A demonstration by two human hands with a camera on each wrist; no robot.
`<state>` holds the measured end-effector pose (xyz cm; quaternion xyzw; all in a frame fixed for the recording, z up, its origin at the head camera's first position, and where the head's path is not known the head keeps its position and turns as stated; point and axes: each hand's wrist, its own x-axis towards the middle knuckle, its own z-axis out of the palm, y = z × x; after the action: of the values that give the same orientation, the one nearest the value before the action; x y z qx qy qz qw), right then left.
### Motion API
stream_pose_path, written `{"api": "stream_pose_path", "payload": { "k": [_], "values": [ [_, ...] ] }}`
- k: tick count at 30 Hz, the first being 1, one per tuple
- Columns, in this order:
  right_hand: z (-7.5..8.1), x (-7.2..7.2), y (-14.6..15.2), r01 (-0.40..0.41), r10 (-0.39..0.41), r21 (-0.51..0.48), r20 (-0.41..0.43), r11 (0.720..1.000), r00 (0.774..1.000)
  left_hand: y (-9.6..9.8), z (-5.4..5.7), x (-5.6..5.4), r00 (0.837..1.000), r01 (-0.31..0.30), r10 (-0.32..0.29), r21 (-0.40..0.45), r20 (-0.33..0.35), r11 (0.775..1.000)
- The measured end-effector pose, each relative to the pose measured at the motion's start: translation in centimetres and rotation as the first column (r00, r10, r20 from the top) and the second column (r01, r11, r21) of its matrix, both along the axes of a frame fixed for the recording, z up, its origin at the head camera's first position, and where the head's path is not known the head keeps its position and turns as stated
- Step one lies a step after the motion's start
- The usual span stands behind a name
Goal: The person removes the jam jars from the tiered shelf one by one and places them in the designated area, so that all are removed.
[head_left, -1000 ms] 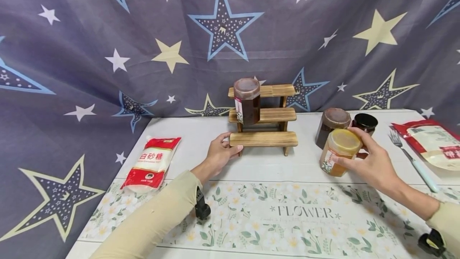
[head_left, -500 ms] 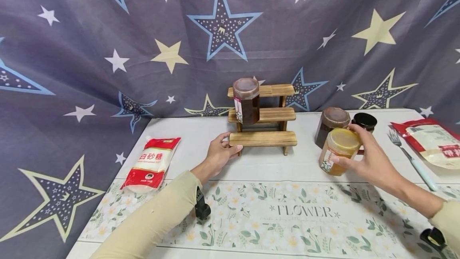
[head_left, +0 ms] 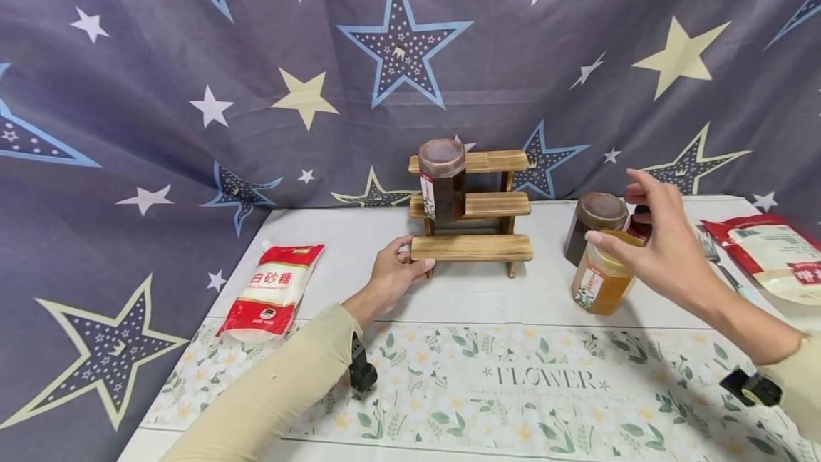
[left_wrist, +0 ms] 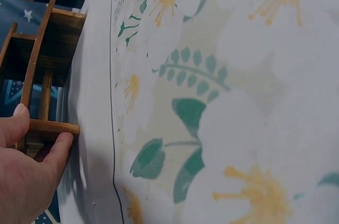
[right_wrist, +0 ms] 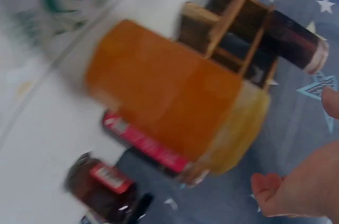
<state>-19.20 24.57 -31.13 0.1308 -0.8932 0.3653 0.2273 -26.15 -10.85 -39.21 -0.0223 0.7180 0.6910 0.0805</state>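
Note:
In the head view my left hand (head_left: 393,278) pinches the left end of the lowest step of a three-tier wooden stand (head_left: 474,248). The left wrist view shows that thumb above the wood and a finger beneath it. A dark octagonal jar (head_left: 442,187) stands on the stand's left side. My right hand (head_left: 670,252) is raised over an amber jar (head_left: 603,285) with a yellow lid, fingers spread. In the right wrist view, a gap separates that hand from the amber jar. Behind it stand a second dark jar (head_left: 593,223) and a small black-lidded jar (right_wrist: 103,187), partly hidden in the head view.
A red and white sugar bag (head_left: 272,291) lies at the left of the table. To the right are a fork (head_left: 708,247), partly covered by the right hand, and a red and cream packet (head_left: 779,259). A star-patterned curtain (head_left: 256,55) hangs behind.
My right hand has let go of the amber jar and lifted up and back, its fingers spreading. The amber jar stays in place. My left hand keeps its hold on the stand.

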Motion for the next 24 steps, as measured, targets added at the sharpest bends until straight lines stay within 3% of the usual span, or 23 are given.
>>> {"api": "stream_pose_path", "payload": {
  "k": [9, 12, 17, 24],
  "values": [
    [1.7, -1.3, -4.4, -0.139, 0.142, -0.045, 0.066, 0.989, 0.988, 0.0, -0.1, 0.0, 1.000, 0.003, -0.003, 0.003, 0.008, 1.000],
    [2.0, -2.3, -5.9, -0.186, 0.191, -0.052, 0.109, 0.981, 0.976, -0.2, -0.2, 0.0, 1.000, 0.004, -0.004, 0.005, 0.010, 1.000],
    [2.3, -4.2, -8.5, -0.198, 0.214, -0.101, 0.189, 0.975, 0.958, -0.1, -0.2, 0.0, 1.000, 0.000, 0.000, 0.001, 0.010, 1.000],
    [3.4, -6.7, -12.3, -0.258, 0.287, -0.160, 0.190, 0.953, 0.939, 0.0, -0.1, -0.1, 1.000, -0.001, 0.001, -0.005, 0.006, 1.000]
  ]
}}
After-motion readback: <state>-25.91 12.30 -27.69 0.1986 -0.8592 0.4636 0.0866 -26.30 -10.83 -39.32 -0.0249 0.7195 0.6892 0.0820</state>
